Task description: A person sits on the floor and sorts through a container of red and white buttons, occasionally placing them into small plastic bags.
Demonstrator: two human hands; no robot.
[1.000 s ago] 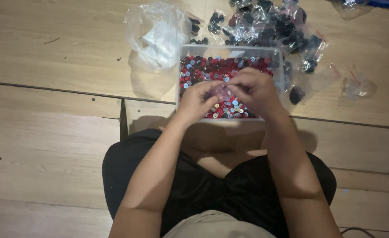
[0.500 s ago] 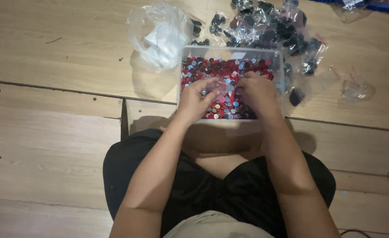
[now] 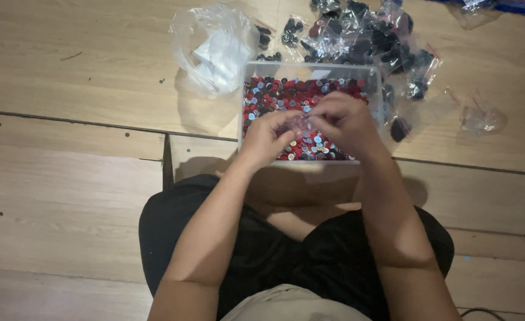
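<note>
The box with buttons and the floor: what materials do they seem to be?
The box looks like clear, glossy plastic: its walls show through. The floor looks like pale matte wood or laminate planks, with visible grain and seams.

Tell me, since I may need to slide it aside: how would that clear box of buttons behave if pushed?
The clear plastic box looks rigid, so it would probably slide whole across the smooth wooden floor. Its load of small red and blue buttons likely makes it fairly heavy. With no lid visible, a jolt might spill them.
</note>
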